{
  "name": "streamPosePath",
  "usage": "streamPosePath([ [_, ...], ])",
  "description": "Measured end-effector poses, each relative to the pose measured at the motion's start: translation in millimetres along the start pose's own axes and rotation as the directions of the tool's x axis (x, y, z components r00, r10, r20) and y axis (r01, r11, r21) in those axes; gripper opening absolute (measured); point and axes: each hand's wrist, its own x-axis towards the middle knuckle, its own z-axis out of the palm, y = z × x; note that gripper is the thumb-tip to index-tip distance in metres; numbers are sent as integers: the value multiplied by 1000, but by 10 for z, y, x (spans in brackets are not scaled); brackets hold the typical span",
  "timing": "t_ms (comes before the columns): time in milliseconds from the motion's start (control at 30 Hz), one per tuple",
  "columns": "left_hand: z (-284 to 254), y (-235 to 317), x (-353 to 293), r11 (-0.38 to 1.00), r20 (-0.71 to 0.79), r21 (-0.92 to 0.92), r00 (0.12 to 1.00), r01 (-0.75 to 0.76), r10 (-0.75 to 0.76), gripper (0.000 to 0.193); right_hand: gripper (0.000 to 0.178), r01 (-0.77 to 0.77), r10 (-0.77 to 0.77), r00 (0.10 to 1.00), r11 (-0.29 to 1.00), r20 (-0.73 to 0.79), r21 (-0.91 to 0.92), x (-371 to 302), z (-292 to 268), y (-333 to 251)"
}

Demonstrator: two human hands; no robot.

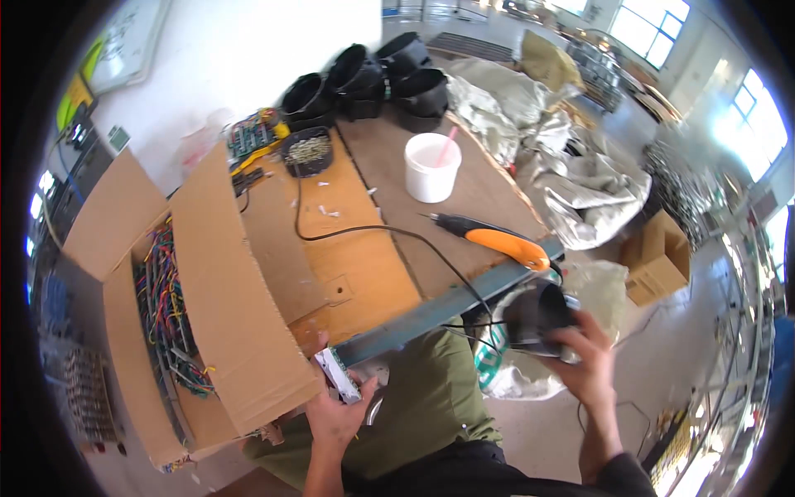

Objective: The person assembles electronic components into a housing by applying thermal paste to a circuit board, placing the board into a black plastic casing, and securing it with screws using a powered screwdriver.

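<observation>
My left hand (333, 416) is closed around a small white block-shaped part (337, 375) with a dark, board-like edge, just below the table's front edge and beside an open cardboard box (236, 311). My right hand (586, 348) grips a black cup-shaped housing (534, 318) beyond the table's right front corner. The housing is smeared by motion, and its inside cannot be made out. Near that corner lies an orange and black electric screwdriver (502, 245), its thin tip toward the table's middle and its black cord (377, 228) running across the top.
Colourful wired parts (166, 290) fill the box. Toward the back are several black housings (356, 74), a black tray of small screws (308, 152), circuit boards (251, 134) and a white bucket (432, 170) holding a pink stick. Sacks (571, 186) and a small carton (660, 258) stand right.
</observation>
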Motion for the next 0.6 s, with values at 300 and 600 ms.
streamPosePath([
  [300, 69, 345, -130, 871, 79, 311, 924, -381, 375, 74, 40, 443, -465, 869, 884, 172, 152, 968, 1261, -746],
  [600, -25, 894, 8, 767, 228, 26, 751, -641, 620, 80, 60, -659, -312, 602, 326, 735, 678, 212, 855, -723],
])
